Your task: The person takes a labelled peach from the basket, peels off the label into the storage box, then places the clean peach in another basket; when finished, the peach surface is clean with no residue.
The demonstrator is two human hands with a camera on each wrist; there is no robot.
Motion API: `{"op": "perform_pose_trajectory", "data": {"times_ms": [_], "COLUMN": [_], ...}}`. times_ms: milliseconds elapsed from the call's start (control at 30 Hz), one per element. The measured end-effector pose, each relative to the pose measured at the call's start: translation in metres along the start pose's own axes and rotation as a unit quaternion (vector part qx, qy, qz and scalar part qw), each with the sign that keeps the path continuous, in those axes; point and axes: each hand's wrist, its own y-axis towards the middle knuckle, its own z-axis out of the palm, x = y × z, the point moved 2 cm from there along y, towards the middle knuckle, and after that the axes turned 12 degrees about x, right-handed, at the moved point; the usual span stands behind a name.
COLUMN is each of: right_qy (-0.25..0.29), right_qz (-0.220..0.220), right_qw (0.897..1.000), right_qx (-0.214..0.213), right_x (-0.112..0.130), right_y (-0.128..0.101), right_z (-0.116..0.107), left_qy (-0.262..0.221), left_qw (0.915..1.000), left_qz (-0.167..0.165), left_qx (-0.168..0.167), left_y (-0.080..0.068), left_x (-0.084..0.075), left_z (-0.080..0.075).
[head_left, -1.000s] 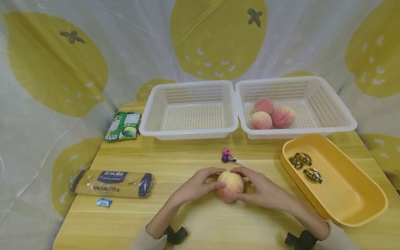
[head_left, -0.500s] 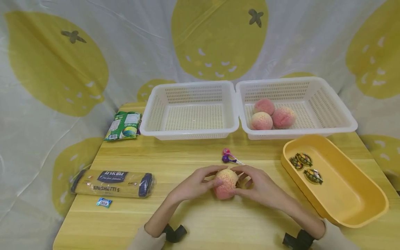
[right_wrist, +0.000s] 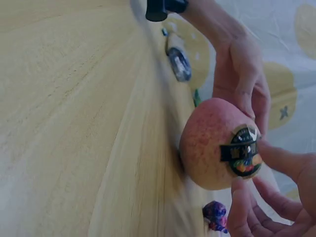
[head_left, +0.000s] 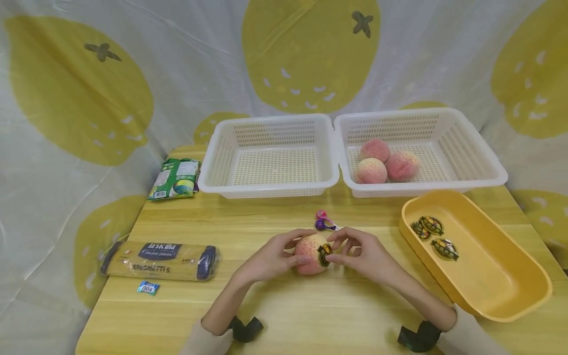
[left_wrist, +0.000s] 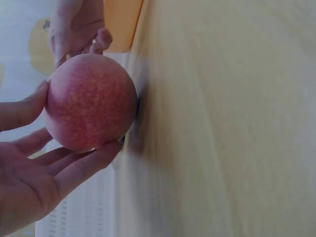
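Observation:
A pink and yellow peach (head_left: 306, 246) is held just over the wooden table in the middle of the head view. My left hand (head_left: 275, 259) grips its left side, thumb on one side and fingers on the other, as the left wrist view also shows. An oval black-and-gold sticker (right_wrist: 244, 150) with a fruit picture lies on the peach's right side. My right hand (head_left: 364, 256) has its thumb and fingertips at opposite edges of this sticker, pinching across it. Two lollipops, one pink and one purple (head_left: 320, 225), lie just beyond the hands.
A yellow tray (head_left: 501, 251) with several similar stickers (head_left: 444, 249) stands at right. Behind are two white baskets, the left one (head_left: 266, 190) and the right one (head_left: 443, 186), which holds three peaches (head_left: 403, 165). At left lie spaghetti (head_left: 159, 261), a small blue packet (head_left: 148, 287) and a green bag (head_left: 175, 178).
The peach has shifted left and been turned, bringing the sticker into view on its right side. My right hand has moved from the peach's side to the sticker's edges; my left keeps its grip.

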Motion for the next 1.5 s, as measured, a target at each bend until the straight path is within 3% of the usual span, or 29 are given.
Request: {"op": "perform_pose_trajectory", "data": {"times_ms": [167,367,600,800,1000,1267,1500], "right_qy": [0.049,0.098,0.153,0.088,-0.012,-0.152,-0.203], "right_qz": [0.01,0.037,0.03,0.012,-0.056,-0.16,-0.222], "right_qw": [0.998,0.993,0.986,0.996,0.998,0.971,0.944], "right_qx": [0.034,0.048,0.062,0.026,-0.029,-0.096,-0.137], "right_x": [-0.003,-0.006,-0.003,0.005,0.019,0.028,0.033], "right_y": [0.007,0.012,0.011,0.008,0.0,-0.01,-0.014], "right_z": [0.0,0.005,0.007,0.01,0.011,0.015,0.02], "left_qy": [0.009,0.08,0.036,0.048,0.07,0.112,0.12], "left_qw": [0.9999,0.9967,0.9992,0.9987,0.9974,0.9933,0.9918], "left_qz": [0.005,-0.007,-0.014,-0.007,-0.014,-0.03,-0.044], "left_qx": [0.01,-0.007,0.009,0.013,0.006,-0.002,-0.01], "left_y": [-0.003,-0.001,-0.001,0.0,0.002,0.004,0.005], "left_x": [-0.002,-0.004,-0.002,-0.003,-0.007,-0.011,-0.014], "left_z": [-0.004,-0.001,0.002,0.001,0.0,0.002,0.003]}}
